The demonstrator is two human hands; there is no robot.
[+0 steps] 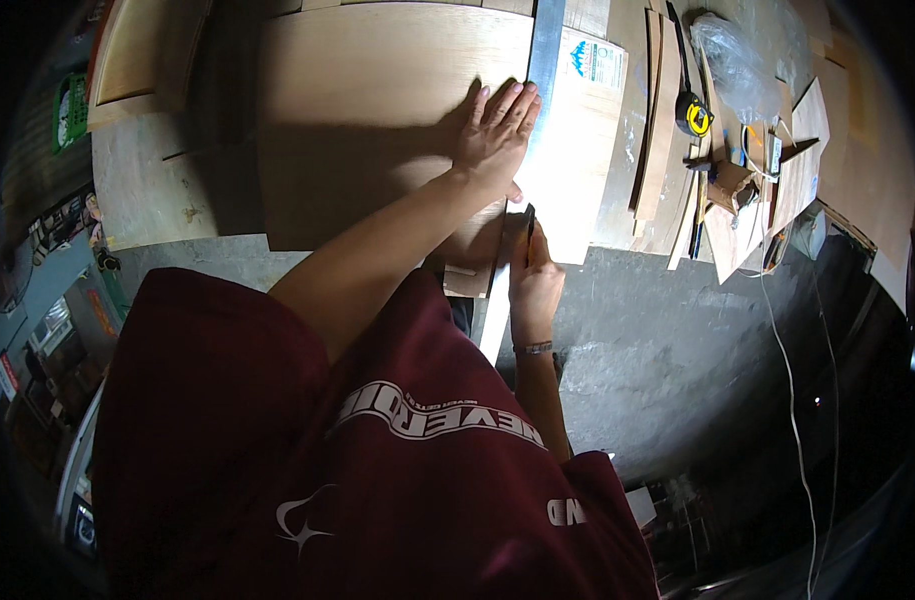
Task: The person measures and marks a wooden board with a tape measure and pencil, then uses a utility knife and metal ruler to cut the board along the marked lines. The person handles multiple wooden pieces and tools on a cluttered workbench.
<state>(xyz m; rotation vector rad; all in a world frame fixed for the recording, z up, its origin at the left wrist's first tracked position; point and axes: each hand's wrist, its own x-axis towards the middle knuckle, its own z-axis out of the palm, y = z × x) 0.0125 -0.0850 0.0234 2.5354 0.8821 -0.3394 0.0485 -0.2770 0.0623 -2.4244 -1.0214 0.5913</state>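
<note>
My left hand [497,140] lies palm down with its fingers stretched, pressing on the plywood sheet [377,65] and the edge of a long metal straightedge [547,50]. The straightedge runs from the far side of the sheet toward my body and sticks out past the near edge. My right hand [535,290] is closed round a slim dark tool [530,222], its tip pointing away from me beside the straightedge, near the sheet's front edge. Too little of the tool shows to tell its kind. Bright light washes out the wood just right of my left hand.
Narrow wood strips [657,120], a yellow and black tape measure [693,115] and a clear plastic bag [727,65] lie to the right. Beyond them are a small cardboard box [732,186] and angled plywood offcuts [802,170]. A white cable [792,400] hangs toward the concrete floor [667,350].
</note>
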